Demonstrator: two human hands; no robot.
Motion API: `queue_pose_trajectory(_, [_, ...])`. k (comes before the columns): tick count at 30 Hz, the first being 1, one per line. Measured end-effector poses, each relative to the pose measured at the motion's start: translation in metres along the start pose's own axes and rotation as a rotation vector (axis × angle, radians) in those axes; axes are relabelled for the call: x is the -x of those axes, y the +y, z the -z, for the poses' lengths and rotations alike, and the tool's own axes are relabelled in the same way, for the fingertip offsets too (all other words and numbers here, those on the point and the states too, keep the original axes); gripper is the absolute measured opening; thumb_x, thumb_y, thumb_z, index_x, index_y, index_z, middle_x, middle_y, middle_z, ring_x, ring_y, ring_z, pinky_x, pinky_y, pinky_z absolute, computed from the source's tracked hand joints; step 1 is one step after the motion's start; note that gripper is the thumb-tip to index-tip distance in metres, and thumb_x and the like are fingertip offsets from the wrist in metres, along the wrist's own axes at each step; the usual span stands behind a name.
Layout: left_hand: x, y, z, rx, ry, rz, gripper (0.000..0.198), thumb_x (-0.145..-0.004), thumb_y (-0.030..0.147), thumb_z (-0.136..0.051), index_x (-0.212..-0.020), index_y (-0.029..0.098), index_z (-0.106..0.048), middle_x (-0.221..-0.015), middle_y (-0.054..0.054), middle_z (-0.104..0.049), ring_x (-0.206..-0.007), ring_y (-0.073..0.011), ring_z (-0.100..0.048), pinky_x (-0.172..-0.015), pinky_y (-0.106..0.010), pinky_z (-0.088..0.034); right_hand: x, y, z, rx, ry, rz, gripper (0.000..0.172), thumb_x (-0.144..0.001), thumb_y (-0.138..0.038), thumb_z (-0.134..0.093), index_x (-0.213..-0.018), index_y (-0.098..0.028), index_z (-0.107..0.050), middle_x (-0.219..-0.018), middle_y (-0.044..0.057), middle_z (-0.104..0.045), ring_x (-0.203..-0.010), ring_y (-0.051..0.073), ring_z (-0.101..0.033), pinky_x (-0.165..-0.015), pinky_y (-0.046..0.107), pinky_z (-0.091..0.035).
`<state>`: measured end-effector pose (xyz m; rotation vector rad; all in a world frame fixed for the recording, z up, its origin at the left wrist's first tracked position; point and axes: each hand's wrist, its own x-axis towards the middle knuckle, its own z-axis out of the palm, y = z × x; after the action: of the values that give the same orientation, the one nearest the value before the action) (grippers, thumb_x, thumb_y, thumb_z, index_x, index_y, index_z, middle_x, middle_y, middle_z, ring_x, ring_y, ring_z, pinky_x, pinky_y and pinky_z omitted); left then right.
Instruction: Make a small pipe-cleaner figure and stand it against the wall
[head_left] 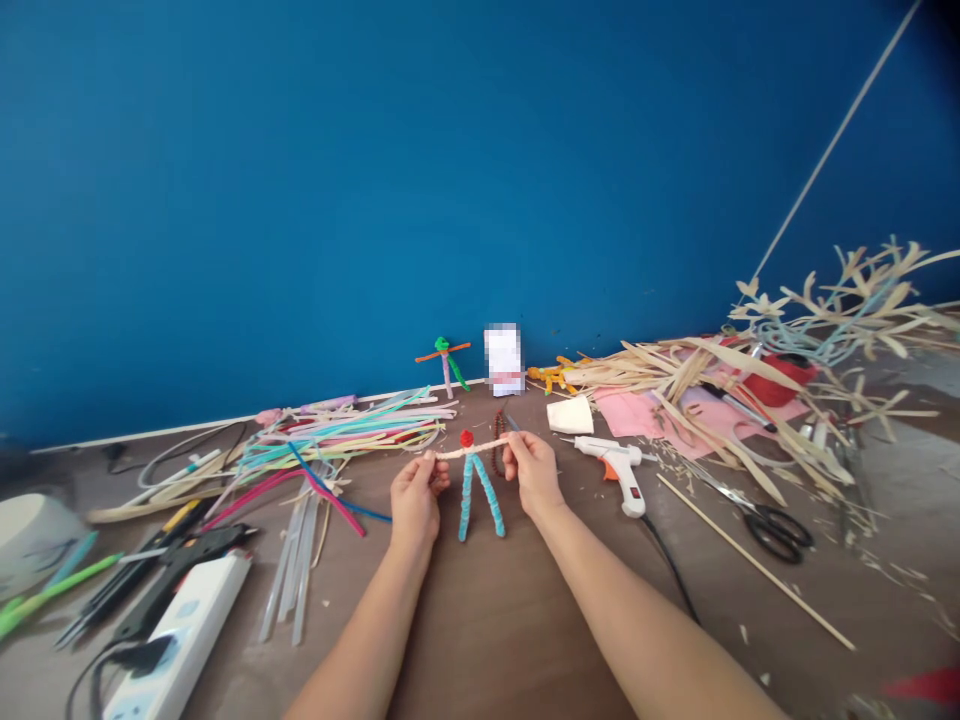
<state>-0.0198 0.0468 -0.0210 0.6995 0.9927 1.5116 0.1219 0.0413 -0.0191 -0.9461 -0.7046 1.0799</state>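
Between my hands is a pipe-cleaner figure with a red ball head, pale pink arms stretched sideways and two turquoise legs spread downward. My left hand pinches the end of one arm. The other arm's end is pinched by my right hand. A dark brown beaded-looking strand lies just behind, partly covered by my right fingers. Against the blue wall leans a second pipe-cleaner figure with a green head, orange arms, and one lilac and one green leg.
Pipe cleaners are heaped at left, near clear glue sticks and a white power strip. On the right lie a white glue gun with a trailing cord, black-handled scissors, a thin stick and dried strips.
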Motion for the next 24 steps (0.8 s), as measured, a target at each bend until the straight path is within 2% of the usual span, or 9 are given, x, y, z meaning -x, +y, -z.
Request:
queue_pose_trajectory(6, [0.0003, 0.0014, -0.0032, 0.021, 0.018, 0.056, 0.034, -0.056, 0.041, -0.067, -0.066, 0.011, -0.056, -0.054, -0.001, -0.059, -0.044, -0.0077, -0.051, -0.043, -0.018, -0.041, -0.0010, 0.0012, 0.0007, -0.007, 0.006, 0.019, 0.024, -0.067, -0.039, -0.055, -0.068, -0.015, -0.054, -0.044, -0.007, -0.043, -0.032, 0.004, -0.033, -0.033, 0.018, -0.025])
queue_pose_trajectory(10, [-0.0001, -0.0028, -0.0032, -0.079, 0.002, 0.061, 0.037, -0.057, 0.045, -0.064, -0.066, 0.010, -0.058, -0.050, -0.002, -0.058, -0.041, -0.0076, -0.050, -0.041, -0.018, -0.039, -0.0011, 0.0013, 0.0012, -0.011, 0.010, 0.023, 0.023, -0.068, -0.038, -0.055, -0.067, -0.015, -0.054, -0.044, -0.007, -0.043, -0.032, 0.004, -0.033, -0.033, 0.018, -0.025])
queue_pose_trajectory(18, [0.0021, -0.0030, -0.0033, -0.135, -0.033, -0.020, 0.038, -0.066, 0.047, -0.057, -0.050, 0.013, -0.051, -0.036, 0.005, -0.040, -0.031, -0.0037, -0.033, -0.032, -0.016, -0.024, -0.0005, 0.0034, 0.0007, -0.050, -0.033, 0.000, 0.021, -0.070, -0.035, -0.055, -0.069, -0.014, -0.056, -0.044, -0.008, -0.042, -0.030, 0.003, -0.033, -0.032, 0.017, -0.024])
queue_pose_trajectory(24, [0.0012, -0.0002, -0.0032, -0.030, -0.105, 0.044, 0.035, -0.067, 0.041, -0.058, -0.048, 0.015, -0.043, -0.036, 0.008, -0.031, -0.031, -0.0027, -0.025, -0.033, -0.016, -0.017, -0.0003, 0.0027, 0.0007, -0.094, -0.070, -0.034, 0.021, -0.069, -0.036, -0.056, -0.069, -0.014, -0.056, -0.043, -0.008, -0.041, -0.030, 0.003, -0.033, -0.031, 0.017, -0.024])
